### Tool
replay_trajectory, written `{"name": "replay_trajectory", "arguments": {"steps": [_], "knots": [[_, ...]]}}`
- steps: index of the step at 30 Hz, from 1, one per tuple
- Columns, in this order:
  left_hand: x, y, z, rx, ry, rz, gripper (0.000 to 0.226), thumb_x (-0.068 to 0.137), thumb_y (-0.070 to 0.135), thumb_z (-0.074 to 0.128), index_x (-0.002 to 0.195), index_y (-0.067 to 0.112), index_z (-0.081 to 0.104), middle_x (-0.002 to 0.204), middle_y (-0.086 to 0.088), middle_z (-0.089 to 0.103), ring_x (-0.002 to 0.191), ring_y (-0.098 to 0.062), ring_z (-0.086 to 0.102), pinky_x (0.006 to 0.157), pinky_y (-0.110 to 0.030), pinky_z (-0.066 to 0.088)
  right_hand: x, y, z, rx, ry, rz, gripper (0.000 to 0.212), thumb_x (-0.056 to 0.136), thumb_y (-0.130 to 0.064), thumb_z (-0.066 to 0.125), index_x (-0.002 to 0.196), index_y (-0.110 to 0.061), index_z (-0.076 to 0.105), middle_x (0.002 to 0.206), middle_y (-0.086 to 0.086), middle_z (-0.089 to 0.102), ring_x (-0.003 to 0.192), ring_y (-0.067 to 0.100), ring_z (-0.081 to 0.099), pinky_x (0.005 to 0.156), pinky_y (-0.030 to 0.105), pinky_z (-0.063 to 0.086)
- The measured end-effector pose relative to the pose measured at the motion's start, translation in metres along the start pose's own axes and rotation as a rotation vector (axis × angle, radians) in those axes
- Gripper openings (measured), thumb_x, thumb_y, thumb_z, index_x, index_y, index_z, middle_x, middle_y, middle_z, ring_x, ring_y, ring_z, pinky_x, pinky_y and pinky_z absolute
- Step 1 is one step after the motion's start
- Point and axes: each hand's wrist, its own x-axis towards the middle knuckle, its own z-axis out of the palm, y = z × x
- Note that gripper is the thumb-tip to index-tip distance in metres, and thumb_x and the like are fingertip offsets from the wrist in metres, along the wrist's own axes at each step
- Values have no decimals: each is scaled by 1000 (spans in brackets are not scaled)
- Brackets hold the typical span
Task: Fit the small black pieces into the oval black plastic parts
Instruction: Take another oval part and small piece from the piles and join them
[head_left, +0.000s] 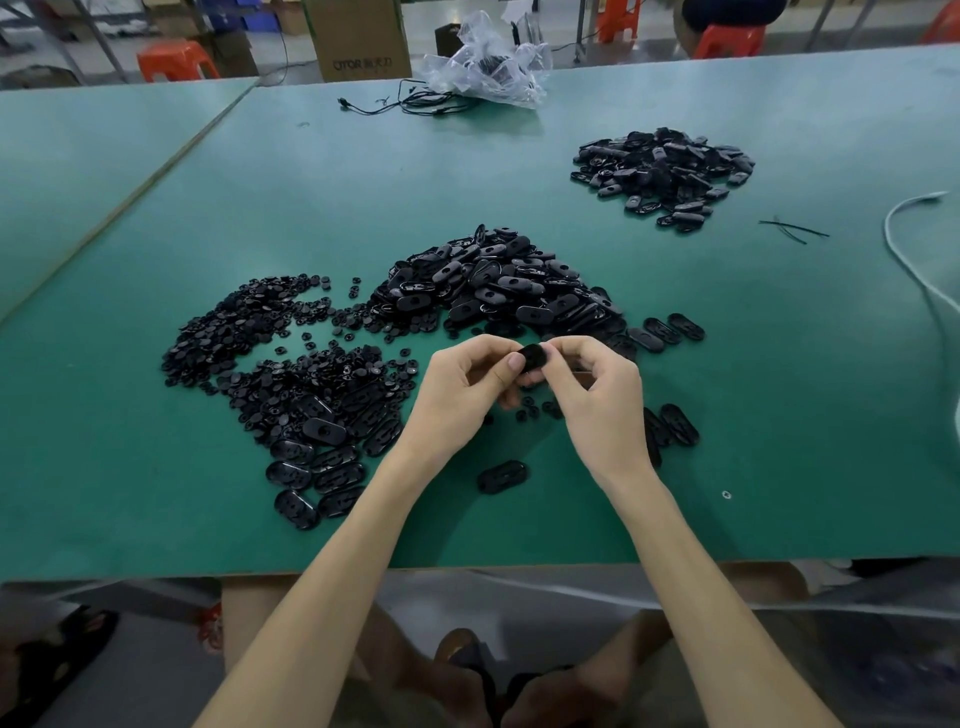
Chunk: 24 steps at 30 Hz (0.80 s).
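1. Pinches one oval black part between both hands, raised above the green table, just in front of the large oval-part pile.
2. Presses left hand thumb on its left end, other fingers curled underneath.
3. Curls right hand fingertips over its right end.
4. To the left: heap of small black pieces, a few scattered below the hands.
5. Far right, well apart: second oval pile.

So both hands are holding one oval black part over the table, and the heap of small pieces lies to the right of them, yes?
No: the head view shows the heap of small pieces to the left of the hands. The left hand and right hand do hold one oval black part.
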Motion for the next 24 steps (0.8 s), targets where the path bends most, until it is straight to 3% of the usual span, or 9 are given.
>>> {"name": "replay_trajectory", "arguments": {"steps": [9, 13, 14, 16, 18, 24], "knots": [[-1, 1, 1, -6, 29, -14, 12, 102, 14, 65, 104, 5, 73, 71, 7, 71, 60, -10, 63, 64, -20, 52, 1, 1, -1, -1, -24, -2, 17, 107, -15, 59, 103, -12, 74, 81, -6, 76, 81, 7, 71, 78, 26, 55], [-2, 1, 2, -11, 57, -25, 10, 102, 12, 64, 102, 5, 71, 68, 6, 69, 59, -10, 62, 64, -20, 51, 0, -1, -1, 26, -14, 7, 26, 110, -22, 53, 98, -14, 75, 81, -6, 75, 77, 24, 67, 73, 37, 54], [-2, 1, 2, -11, 58, -24, 9, 102, 12, 64, 102, 5, 71, 67, 6, 69, 59, -10, 62, 64, -20, 51, 0, -2, 0, 35, -13, 11, 28, 110, -25, 53, 95, -15, 74, 80, -8, 75, 73, 24, 65, 69, 35, 53], [-2, 2, 3, -16, 54, -20, 7, 102, 12, 65, 101, 8, 71, 67, 4, 68, 59, -11, 62, 65, -22, 53, -1, -3, 0, 45, -20, 12, 26, 108, -29, 57, 92, -17, 74, 78, -12, 74, 63, 7, 60, 61, 21, 45], [-2, 3, 3, -33, 40, -16, 5, 101, 11, 66, 101, 8, 70, 70, 1, 69, 61, -12, 62, 65, -24, 54, -1, -2, 0, 53, -31, 12, 21, 106, -28, 62, 93, -18, 75, 80, -15, 74, 67, -2, 61, 64, 11, 44], [-3, 5, 2, -35, 32, 16, 10, 96, 14, 73, 106, 12, 70, 81, -1, 74, 64, -15, 67, 64, -29, 56, -2, -2, 0, 49, -39, -11, 19, 106, -22, 60, 97, -14, 76, 79, -11, 74, 70, -1, 65, 67, 11, 45]]}}
